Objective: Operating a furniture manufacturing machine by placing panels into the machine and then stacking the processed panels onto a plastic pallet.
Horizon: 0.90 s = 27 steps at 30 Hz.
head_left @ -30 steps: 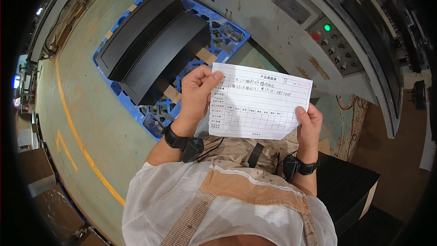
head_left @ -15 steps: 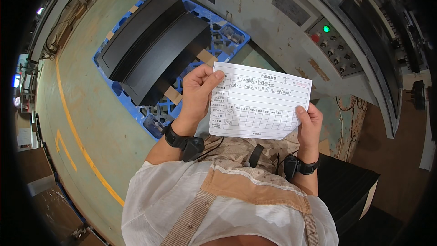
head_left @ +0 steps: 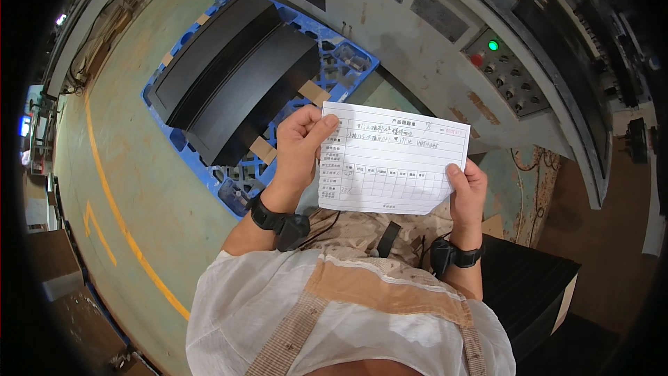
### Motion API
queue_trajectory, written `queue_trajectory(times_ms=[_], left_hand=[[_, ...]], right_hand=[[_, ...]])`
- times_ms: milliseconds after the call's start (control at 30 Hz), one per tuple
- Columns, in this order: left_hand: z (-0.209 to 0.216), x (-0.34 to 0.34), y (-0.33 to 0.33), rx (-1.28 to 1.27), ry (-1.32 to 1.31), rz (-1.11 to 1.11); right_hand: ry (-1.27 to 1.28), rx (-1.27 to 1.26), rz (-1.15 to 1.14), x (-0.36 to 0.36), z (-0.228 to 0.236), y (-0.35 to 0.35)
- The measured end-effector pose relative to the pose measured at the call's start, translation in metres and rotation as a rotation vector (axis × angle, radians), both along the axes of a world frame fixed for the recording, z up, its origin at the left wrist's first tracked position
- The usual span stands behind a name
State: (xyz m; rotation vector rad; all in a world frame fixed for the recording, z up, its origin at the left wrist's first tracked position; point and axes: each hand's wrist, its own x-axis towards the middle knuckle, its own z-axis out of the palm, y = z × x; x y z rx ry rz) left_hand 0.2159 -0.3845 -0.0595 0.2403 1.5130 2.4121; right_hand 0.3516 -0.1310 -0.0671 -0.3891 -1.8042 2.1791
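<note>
A white printed form (head_left: 393, 157) with a ruled table and handwriting is stretched between my two hands in front of my body. My left hand (head_left: 300, 143) pinches its left edge, thumb on top. On the opposite side, my right hand (head_left: 467, 188) grips the lower right edge, again with the thumb over the paper. The fingers behind the sheet are partly hidden. Dark bands with small black units sit on both wrists.
Beyond my left hand, stacked black curved panels (head_left: 243, 76) lie on a blue plastic pallet (head_left: 362, 73). Ahead stands a grey machine with a control panel (head_left: 506, 73) showing a lit green lamp. A black stack (head_left: 529, 285) is beside my right arm. Yellow lines mark the floor.
The form, still held in both hands, has shifted slightly left and tipped a little. The view has moved slightly; both grips are the same.
</note>
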Motion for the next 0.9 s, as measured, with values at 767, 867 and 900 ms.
queue_trajectory(times_ms=[767,867,900], left_hand=[[-0.001,0.004,0.006,0.058,-0.002,0.015],[-0.005,0.003,0.007,0.039,-0.003,0.027],[-0.006,0.003,0.007,0.037,-0.003,0.026]], right_hand=[[0.002,-0.004,-0.028,0.003,-0.004,-0.001],[-0.002,-0.004,-0.030,0.002,-0.005,0.000],[-0.003,-0.007,-0.030,0.001,-0.005,0.000]])
